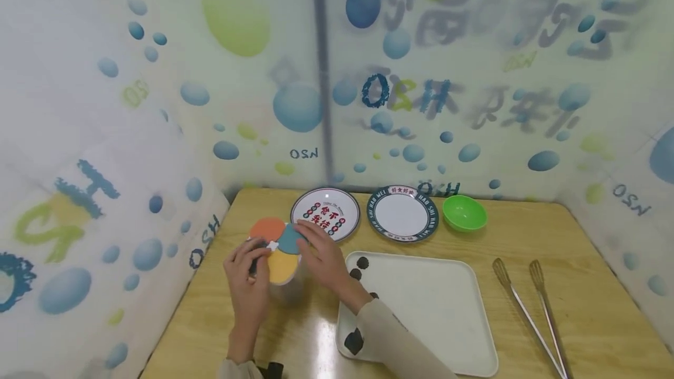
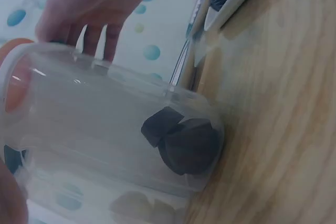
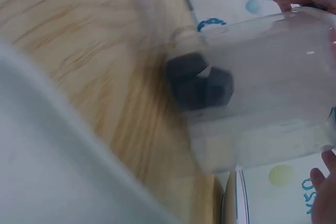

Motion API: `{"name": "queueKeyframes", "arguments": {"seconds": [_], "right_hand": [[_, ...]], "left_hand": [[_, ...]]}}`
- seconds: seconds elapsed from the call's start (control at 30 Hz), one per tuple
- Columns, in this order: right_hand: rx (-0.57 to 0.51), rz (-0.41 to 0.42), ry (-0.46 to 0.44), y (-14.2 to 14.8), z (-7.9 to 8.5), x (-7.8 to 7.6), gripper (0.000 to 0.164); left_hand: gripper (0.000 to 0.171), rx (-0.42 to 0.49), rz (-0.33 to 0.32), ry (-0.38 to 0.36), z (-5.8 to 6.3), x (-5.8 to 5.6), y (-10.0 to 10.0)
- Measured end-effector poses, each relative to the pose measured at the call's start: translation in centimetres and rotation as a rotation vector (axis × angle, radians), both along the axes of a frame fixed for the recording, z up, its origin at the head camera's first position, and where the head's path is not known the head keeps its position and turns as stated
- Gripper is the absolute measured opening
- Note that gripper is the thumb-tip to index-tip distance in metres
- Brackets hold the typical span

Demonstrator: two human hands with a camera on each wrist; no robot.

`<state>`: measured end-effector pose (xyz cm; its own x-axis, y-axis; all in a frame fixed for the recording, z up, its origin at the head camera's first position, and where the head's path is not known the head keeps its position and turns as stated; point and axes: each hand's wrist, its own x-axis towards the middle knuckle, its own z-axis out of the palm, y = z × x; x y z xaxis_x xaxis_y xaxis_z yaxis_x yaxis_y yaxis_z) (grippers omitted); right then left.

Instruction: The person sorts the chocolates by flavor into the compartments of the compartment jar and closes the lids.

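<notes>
A clear plastic canister (image 2: 94, 108) stands on the wooden table at the left, topped by a lid (image 1: 283, 266) with orange, teal and yellow lobes round a white centre. Several dark chunky pieces (image 3: 197, 82) lie at its bottom, seen through the wall in both wrist views. My left hand (image 1: 247, 279) grips the lid from the left, its fingers bent over the edge toward the centre. From the right, my right hand (image 1: 323, 259) holds the lid's far side, fingertips over the teal lobe. In the right wrist view, right fingers (image 3: 328, 177) show beside the canister's top.
A white tray (image 1: 421, 309) lies right of the canister, dark pieces (image 1: 354, 341) along its left side. Behind stand two patterned plates (image 1: 316, 197) (image 1: 402, 215) and a green bowl (image 1: 465, 213). Long metal tongs (image 1: 532, 317) lie at right. Printed curtains (image 1: 253, 104) surround the table.
</notes>
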<state>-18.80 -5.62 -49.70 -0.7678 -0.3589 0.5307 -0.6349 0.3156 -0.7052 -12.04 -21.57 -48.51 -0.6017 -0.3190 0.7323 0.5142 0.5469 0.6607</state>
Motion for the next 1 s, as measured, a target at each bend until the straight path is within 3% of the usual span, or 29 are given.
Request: {"name": "queueKeyframes", "arguments": {"seconds": [0.13, 0.2, 0.27, 0.33, 0.43, 0.53, 0.63, 0.7, 0.8, 0.93, 1.0], "right_hand": [[0.022, -0.05, 0.066, 0.9, -0.4, 0.3, 0.04], [0.037, -0.064, 0.089, 1.2, -0.6, 0.4, 0.04], [0.063, -0.094, 0.139, 1.5, -0.7, 0.6, 0.038], [0.083, -0.128, 0.215, 1.6, -0.9, 1.0, 0.037], [0.1, -0.171, 0.333, 1.7, -1.3, 1.5, 0.036], [0.093, -0.19, 0.38, 1.7, -1.7, 2.0, 0.036], [0.091, -0.183, 0.346, 1.7, -1.7, 2.3, 0.04], [0.102, -0.165, 0.326, 1.8, -1.7, 2.7, 0.041], [0.127, -0.133, 0.346, 2.0, -1.5, 3.4, 0.041], [0.164, -0.108, 0.441, 2.0, -1.0, 4.1, 0.038], [0.181, -0.103, 0.481, 1.8, -0.6, 4.1, 0.037]], "left_hand": [[0.022, 0.165, -0.124, -0.214, -1.2, -1.6, -2.1], [0.03, 0.291, -0.188, -0.33, -1.2, -2.4, -2.9], [0.04, 0.425, -0.23, -0.398, -0.9, -3.2, -3.4], [0.049, 0.515, -0.242, -0.443, -0.7, -4.0, -3.9], [0.054, 0.556, -0.221, -0.518, -0.2, -4.8, -4.4], [0.053, 0.511, -0.192, -0.64, 0.2, -5.0, -4.6], [0.053, 0.457, -0.134, -0.646, 0.6, -4.6, -4.5], [0.047, 0.388, -0.056, -0.56, 1.0, -3.8, -4.1], [0.031, 0.178, 0.052, -0.398, 1.7, -2.0, -3.1], [0.017, -0.204, 0.027, -0.215, 2.5, 0.0, -1.6], [0.018, -0.324, -0.016, -0.162, 2.4, 0.5, -1.3]]}}
